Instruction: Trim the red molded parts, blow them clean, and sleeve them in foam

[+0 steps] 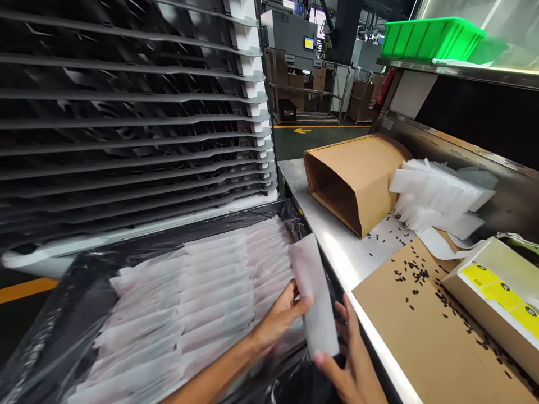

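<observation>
both hands pinch one white packet, its long axis upright: left hand grips the left edge, right hand the bottom end, just right of the packed rows.

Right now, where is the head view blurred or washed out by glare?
Head view: motion blur smears the white pouch and the packed rows; glare whitens the steel table edge and the shelf under the green bin; the stacked trays bow from lens distortion.
</observation>
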Motion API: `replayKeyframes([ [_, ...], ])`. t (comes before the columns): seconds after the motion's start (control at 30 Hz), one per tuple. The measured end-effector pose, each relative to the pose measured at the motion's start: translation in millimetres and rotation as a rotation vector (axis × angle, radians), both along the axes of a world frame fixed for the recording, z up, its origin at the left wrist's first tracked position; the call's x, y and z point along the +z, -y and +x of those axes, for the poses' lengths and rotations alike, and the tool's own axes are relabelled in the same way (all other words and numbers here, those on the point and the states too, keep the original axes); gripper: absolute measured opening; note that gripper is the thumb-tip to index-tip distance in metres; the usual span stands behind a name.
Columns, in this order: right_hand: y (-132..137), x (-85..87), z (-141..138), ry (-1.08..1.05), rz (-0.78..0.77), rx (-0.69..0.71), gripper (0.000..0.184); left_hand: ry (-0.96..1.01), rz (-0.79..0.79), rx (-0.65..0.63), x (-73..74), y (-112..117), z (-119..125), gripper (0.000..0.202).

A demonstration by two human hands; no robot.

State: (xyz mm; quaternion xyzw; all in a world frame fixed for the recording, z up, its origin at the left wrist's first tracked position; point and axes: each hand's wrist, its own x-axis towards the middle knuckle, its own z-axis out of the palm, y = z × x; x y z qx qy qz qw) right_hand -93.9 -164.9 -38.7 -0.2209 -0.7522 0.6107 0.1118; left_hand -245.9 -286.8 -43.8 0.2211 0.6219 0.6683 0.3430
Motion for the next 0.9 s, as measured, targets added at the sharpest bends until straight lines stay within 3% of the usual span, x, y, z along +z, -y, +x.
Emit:
replayKeyframes([
  [0.07,9.2,1.9,-25.1,-0.034,-0.142,-0.016,0.079,-0.074,0.002,-0.01,5.2,-10.9,3.4,0.083],
  [0.13,9.1,3.8,-35.5,-0.029,-0.227,-0.065,0.074,-0.18,-0.057,-0.013,-7.6,-5.9,3.2,0.081],
  [0.23,-7.2,4.8,-32.1,0.071,-0.268,-0.173,0.076,-0.364,-0.299,0.012,-56.8,25.0,4.7,0.06],
  [0.33,-32.8,10.2,-23.2,0.179,-0.166,-0.193,0.07,-0.572,-0.589,-0.076,-120.0,57.4,13.2,0.082],
  [0.43,-59.4,23.5,-21.1,0.182,0.054,0.013,0.053,-0.763,-0.745,-0.253,-169.1,72.5,20.2,0.092],
  [0.5,-76.0,33.1,-25.5,0.186,0.214,0.211,0.044,-0.862,-0.801,-0.317,-188.2,75.8,19.4,0.091],
  [0.57,-88.4,40.4,-34.1,0.24,0.343,0.442,0.042,-0.936,-0.824,-0.348,-198.7,78.5,14.5,0.082],
  [0.67,-89.6,45.6,-52.6,0.379,0.52,0.722,0.055,-1.025,-0.815,-0.362,-206.9,83.0,6.1,0.07],
  [0.8,-57.5,40.2,-77.1,0.588,0.729,0.857,0.06,-1.102,-0.831,-0.346,-211.2,82.7,2.8,0.07],
  [0.9,-32.4,23.0,-85.2,0.612,0.663,0.872,0.053,-1.125,-0.837,-0.352,-202.3,85.2,-2.5,0.077],
])
